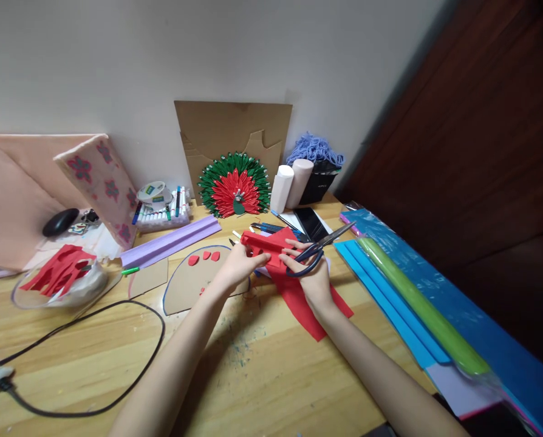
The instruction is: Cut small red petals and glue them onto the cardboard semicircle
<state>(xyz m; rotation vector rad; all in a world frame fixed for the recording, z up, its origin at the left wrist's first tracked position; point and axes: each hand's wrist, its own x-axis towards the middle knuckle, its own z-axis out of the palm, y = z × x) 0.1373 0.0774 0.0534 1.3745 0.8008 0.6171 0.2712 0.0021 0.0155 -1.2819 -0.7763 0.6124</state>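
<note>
Light wood tabletop (262, 376) is lying beneath the folded red sheet (280, 235), whose fold is running left to right between my hands. My left hand (239, 264) is pinching its left end; my right hand (316, 284), fingers gripping scissors (333, 237), is touching its right side, blades pointing away.

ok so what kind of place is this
Probably a home craft desk: scissors and red paper in hand, a box of markers, and a peacock decoration against cardboard.

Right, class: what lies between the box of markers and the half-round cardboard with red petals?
A long, folded purple strip lies between them, in the head view.
</note>
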